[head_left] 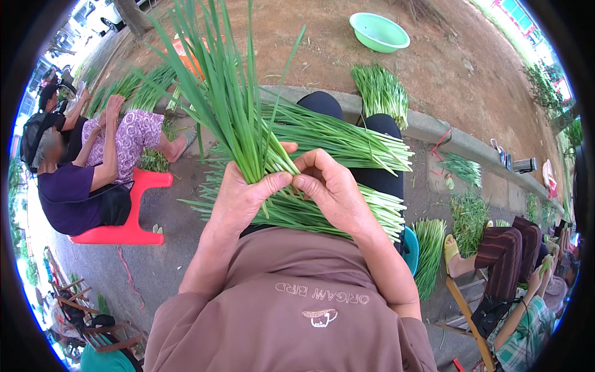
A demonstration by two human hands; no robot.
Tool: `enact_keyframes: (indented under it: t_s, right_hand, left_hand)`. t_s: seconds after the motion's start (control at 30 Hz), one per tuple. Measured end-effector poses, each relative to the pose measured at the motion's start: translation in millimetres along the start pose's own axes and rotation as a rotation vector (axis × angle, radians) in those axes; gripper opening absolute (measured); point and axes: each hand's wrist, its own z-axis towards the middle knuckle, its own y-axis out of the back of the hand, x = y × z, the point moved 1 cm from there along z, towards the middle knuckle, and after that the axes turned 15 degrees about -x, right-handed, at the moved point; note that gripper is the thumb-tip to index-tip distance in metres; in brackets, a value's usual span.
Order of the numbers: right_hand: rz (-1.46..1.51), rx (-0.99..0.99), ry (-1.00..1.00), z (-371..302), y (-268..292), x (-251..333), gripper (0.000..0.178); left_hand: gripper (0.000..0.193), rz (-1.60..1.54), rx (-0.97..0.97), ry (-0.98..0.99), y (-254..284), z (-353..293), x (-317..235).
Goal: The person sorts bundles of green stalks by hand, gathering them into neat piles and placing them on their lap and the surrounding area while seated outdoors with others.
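Observation:
My left hand [240, 193] is closed around the lower part of a bunch of garlic chives [238, 121], whose long green leaves fan up and to the left. The fingers of my right hand [331, 192] are pinched together at the pale stem ends, close to my left thumb; exactly how many stalks they grip is hidden. Across my lap lies a pile of garlic chives [338, 139], its pale ends to the right. Another layer of chives [297, 214] rests nearer my body, partly under my hands.
Ahead runs a concrete kerb [427, 127], with a chive heap [381, 96] against it and a light green basin [379, 32] on the dirt beyond. At left a person sits on a red stool [139, 211]; at right another sits on a wooden chair [471, 316]. More chives [429, 254] lie by a teal container [410, 249].

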Motion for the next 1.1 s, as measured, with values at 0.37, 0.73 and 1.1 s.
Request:
enact_keyframes:
  t_s: [0.37,0.73,1.1]
  right_hand:
    - [0.016,0.119,-0.07,0.3,0.0,-17.1,0.02]
    - [0.325,0.194,-0.134,2.7,0.4,-15.5,0.016]
    - [0.262,0.209,-0.213,3.3,-4.0,-22.5,0.026]
  left_hand:
    - [0.044,0.048,0.018,0.07,1.4,-0.9,-1.0]
    - [0.05,-0.039,0.048,0.108,11.1,3.5,16.8]
    - [0.029,-0.057,0.034,0.119,8.1,5.0,15.0]
